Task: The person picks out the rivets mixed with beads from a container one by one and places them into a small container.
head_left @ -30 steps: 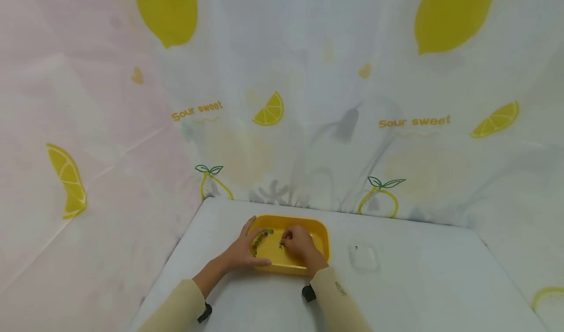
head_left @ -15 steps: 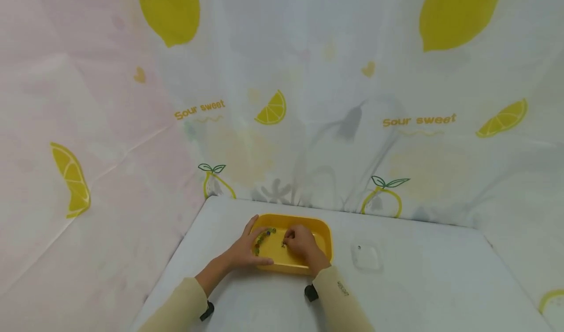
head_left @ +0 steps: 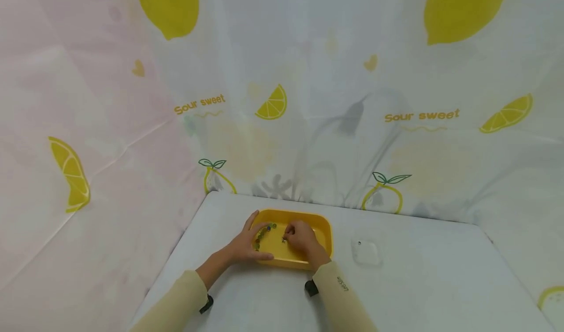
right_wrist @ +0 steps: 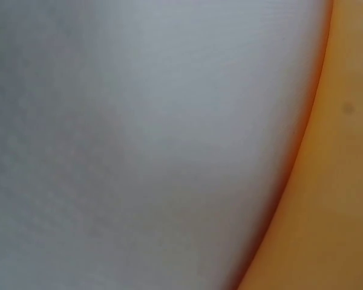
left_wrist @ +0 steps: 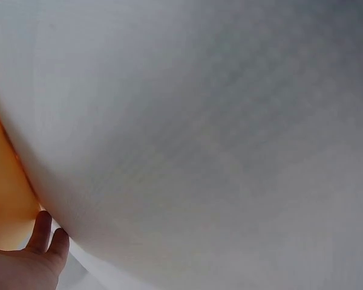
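Observation:
A shallow yellow tray [head_left: 304, 262] lies on the white table. My left hand [head_left: 241, 246] spreads round its left end and holds it, thumb along the near rim. In the left wrist view, fingers [left_wrist: 41, 232] of that hand touch the tray's outer wall. Several green, amber and blue glass marbles [head_left: 269, 228] form a curved row inside the tray, beside my left fingers. Over the tray's middle, my right hand [head_left: 302, 236] pinches at a small shiny piece [head_left: 284, 240] low near the floor. Its exact kind is too small to tell, and the fingertips partly cover it.
To the right of the tray lies a clear square plastic piece [head_left: 366, 252] with a small dark spot near its corner. A lemon-print curtain [head_left: 308, 126] rises behind the table [head_left: 423, 268] and along its left side. Black wrist straps show under both sleeves.
The head view has shifted slightly. Both hands keep nearly the same places on and in the tray, and the marble row looks unchanged.

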A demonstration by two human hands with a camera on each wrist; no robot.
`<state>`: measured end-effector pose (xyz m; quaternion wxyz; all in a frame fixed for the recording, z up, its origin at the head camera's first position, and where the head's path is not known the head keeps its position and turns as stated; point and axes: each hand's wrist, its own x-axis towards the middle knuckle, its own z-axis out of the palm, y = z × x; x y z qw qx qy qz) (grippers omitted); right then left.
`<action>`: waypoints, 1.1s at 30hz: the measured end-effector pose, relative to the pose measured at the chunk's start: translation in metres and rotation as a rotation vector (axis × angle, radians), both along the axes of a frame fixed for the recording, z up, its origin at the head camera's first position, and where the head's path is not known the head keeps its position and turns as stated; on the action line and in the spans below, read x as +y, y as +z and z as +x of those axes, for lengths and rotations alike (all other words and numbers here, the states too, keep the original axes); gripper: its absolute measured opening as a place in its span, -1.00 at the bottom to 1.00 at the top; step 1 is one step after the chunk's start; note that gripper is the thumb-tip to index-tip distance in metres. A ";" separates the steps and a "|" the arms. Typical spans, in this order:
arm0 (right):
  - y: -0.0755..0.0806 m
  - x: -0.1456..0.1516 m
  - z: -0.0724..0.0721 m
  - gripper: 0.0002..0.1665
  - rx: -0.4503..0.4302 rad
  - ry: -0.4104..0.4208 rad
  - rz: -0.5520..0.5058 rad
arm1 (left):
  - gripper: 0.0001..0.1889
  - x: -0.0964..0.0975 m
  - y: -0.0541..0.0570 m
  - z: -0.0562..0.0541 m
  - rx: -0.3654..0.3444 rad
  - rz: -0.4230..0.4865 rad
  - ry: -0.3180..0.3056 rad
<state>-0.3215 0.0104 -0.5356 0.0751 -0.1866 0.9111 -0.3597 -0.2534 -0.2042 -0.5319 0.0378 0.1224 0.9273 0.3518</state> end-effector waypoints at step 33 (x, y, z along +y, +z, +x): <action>0.063 0.019 0.008 -0.86 0.071 0.126 -0.137 | -0.02 0.000 0.003 0.001 -0.028 0.022 0.006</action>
